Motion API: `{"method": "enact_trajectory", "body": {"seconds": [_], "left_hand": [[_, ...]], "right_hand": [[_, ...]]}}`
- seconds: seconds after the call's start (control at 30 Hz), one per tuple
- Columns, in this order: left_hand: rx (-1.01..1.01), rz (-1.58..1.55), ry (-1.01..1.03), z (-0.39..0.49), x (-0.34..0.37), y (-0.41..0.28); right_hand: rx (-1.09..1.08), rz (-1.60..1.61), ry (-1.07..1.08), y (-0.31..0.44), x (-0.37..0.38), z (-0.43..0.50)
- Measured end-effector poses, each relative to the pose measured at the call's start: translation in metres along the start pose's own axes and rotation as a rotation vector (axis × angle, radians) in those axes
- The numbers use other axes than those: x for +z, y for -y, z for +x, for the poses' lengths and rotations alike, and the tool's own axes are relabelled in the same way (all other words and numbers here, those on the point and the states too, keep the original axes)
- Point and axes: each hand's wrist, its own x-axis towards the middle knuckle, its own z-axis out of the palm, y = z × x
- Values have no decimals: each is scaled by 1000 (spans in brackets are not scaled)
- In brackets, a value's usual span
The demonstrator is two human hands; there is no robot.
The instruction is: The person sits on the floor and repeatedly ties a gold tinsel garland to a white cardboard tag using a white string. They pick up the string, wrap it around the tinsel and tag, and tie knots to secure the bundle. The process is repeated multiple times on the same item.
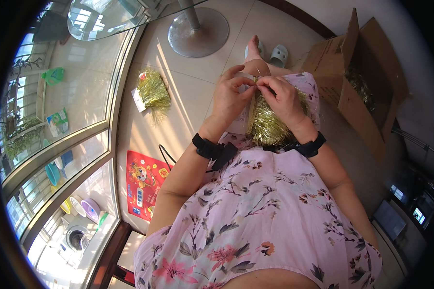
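A bundle of gold tinsel fringe (273, 121) lies across my lap, with its flat woven gold band (252, 115) along the left side. A whitish card or plastic sheet (240, 124) sits beside and partly under that band. My left hand (233, 90) and my right hand (282, 97) meet at the band's far end. Thumb and index finger of each are pinched together there, fingertips almost touching. A small bit of the band or a strand seems to be between them; the fingers hide the exact spot. Both wrists wear black straps.
Another gold tinsel bundle (153, 90) with a white card lies on the tiled floor at left. An open cardboard box (327, 68) holding tinsel stands at right. Ahead are a round metal table base (199, 32) and a slipper (279, 56). A red mat (144, 184) lies left.
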Motion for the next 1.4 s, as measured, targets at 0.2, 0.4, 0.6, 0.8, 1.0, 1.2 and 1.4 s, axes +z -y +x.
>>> {"method": "enact_trajectory", "body": {"seconds": [0.2, 0.4, 0.6, 0.8, 1.0, 1.2, 1.4], "left_hand": [[-22, -58, 69, -1, -3, 1], [-81, -130, 92, -2, -2, 0], [-75, -150, 74, -3, -3, 1], [-67, -160, 74, -3, -3, 4], [-35, -205, 74, -3, -2, 7], [-50, -206, 72, -4, -2, 8], [-51, -207, 64, -4, -2, 8]], "right_hand": [[-5, -28, -2, 2, 1, 1], [16, -41, -1, 6, 1, 1], [4, -48, 3, 6, 2, 3], [2, -51, 2, 5, 3, 3], [33, -38, -2, 7, 4, 3], [20, -48, 3, 8, 4, 3], [17, -78, 16, 7, 4, 4]]}}
